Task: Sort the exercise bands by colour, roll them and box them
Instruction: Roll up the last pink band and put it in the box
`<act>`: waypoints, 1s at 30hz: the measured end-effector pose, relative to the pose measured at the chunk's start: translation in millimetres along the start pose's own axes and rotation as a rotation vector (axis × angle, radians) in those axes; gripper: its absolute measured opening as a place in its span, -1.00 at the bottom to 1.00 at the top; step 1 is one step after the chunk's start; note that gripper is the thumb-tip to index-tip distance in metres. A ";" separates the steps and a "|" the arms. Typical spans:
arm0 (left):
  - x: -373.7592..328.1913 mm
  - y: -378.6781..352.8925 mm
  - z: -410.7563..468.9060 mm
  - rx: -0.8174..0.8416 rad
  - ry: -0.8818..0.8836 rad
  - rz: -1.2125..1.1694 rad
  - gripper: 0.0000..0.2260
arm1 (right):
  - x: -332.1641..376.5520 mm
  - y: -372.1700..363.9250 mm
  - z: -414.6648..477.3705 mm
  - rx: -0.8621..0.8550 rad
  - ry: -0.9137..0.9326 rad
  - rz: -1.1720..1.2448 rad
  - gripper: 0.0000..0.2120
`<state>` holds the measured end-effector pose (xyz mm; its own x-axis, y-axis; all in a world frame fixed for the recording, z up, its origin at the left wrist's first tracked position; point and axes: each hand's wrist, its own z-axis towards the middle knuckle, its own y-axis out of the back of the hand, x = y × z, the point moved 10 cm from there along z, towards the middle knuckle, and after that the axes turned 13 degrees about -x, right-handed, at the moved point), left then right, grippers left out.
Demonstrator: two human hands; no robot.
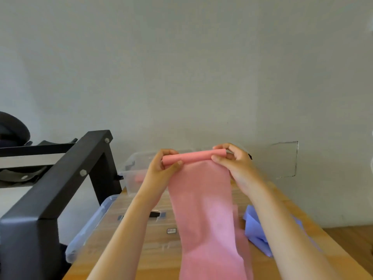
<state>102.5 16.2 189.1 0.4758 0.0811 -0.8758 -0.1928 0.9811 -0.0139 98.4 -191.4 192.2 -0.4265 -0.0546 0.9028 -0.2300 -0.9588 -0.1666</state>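
A pink exercise band [203, 209] hangs in the air above the wooden table [153, 261], its top end wound into a small roll. My left hand [161, 168] pinches the roll's left end and my right hand [236, 164] pinches its right end. The loose length trails down towards me. A blue-purple band [256, 229] lies crumpled on the table at the right, partly behind my right forearm. A clear plastic box [133, 170] stands at the table's far end behind my hands, with something pink inside it.
A clear lid with a blue rim [88, 229] lies flat on the table's left part. A black metal frame [60, 178] of gym equipment stands close by the table's left edge. A grey wall runs behind.
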 end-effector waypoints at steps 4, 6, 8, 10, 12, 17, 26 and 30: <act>45.0 -6.2 -5.0 -0.013 0.091 0.110 -0.90 | -42.9 8.1 2.1 -0.026 -0.047 -0.046 -0.79; 59.7 -5.8 -7.3 -0.022 0.074 0.147 -0.94 | -66.9 9.7 0.0 -0.003 -0.084 -0.079 -0.76; 73.9 -4.7 -12.6 -0.013 0.084 0.135 -0.92 | -89.8 10.8 -6.6 0.031 -0.156 -0.095 -0.76; 87.1 -3.0 -21.0 -0.001 0.116 0.105 -0.88 | -105.6 11.6 -14.1 0.059 -0.202 -0.109 -0.84; 100.0 -1.4 -31.2 0.007 0.160 0.079 -0.84 | -112.3 16.0 -19.6 0.038 -0.174 -0.165 -0.91; 138.7 -0.1 -55.5 -0.021 0.351 0.045 -0.90 | -121.9 15.8 -34.9 0.039 -0.106 -0.227 -0.82; 120.1 1.4 -66.4 -0.004 0.262 -0.148 -0.80 | -124.4 22.1 -50.0 0.036 -0.152 -0.170 -0.89; 127.8 -2.4 -79.5 0.035 0.326 -0.019 -0.92 | -114.2 24.2 -56.1 0.026 -0.121 -0.124 -0.81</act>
<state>95.5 10.3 38.8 0.1783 0.0074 -0.9839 -0.1544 0.9878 -0.0205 92.5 -192.7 62.9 -0.2872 0.0324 0.9573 -0.2508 -0.9671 -0.0425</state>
